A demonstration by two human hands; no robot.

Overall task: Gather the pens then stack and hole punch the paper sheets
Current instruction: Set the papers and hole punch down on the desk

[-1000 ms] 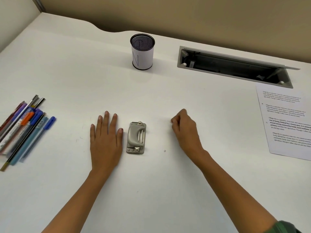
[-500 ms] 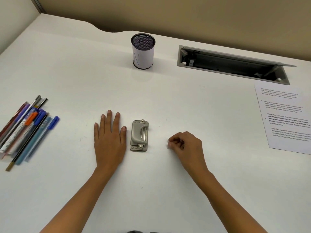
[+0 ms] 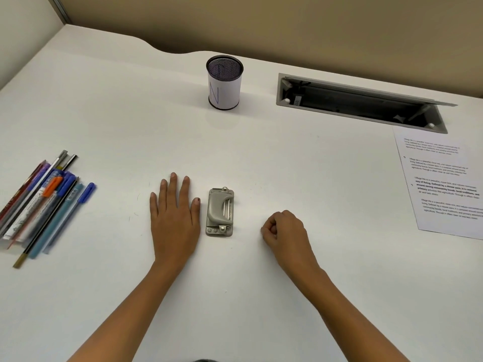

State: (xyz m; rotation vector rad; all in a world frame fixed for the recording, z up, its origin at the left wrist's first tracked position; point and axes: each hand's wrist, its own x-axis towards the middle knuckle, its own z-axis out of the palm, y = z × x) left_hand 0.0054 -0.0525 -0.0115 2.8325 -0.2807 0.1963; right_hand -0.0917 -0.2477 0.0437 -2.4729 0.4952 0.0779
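Several pens (image 3: 44,202) lie in a loose bundle at the left edge of the white desk (image 3: 104,113). A black mesh pen cup (image 3: 224,82) with a white paper wrap stands at the back centre; it looks empty. Printed paper sheets (image 3: 444,184) lie at the right edge. A small grey hole punch (image 3: 220,212) sits in the middle. My left hand (image 3: 174,218) lies flat, palm down, just left of the punch, holding nothing. To the right of the punch, my right hand (image 3: 285,231) rests on the desk in a loose fist with nothing visible in it.
An open grey cable tray slot (image 3: 360,103) is recessed in the desk at the back right, just beyond the paper. A beige wall runs along the desk's far edge.
My right hand has drawn back toward me and curled from a half-open pose into a fist. My left hand has stayed flat beside the punch.
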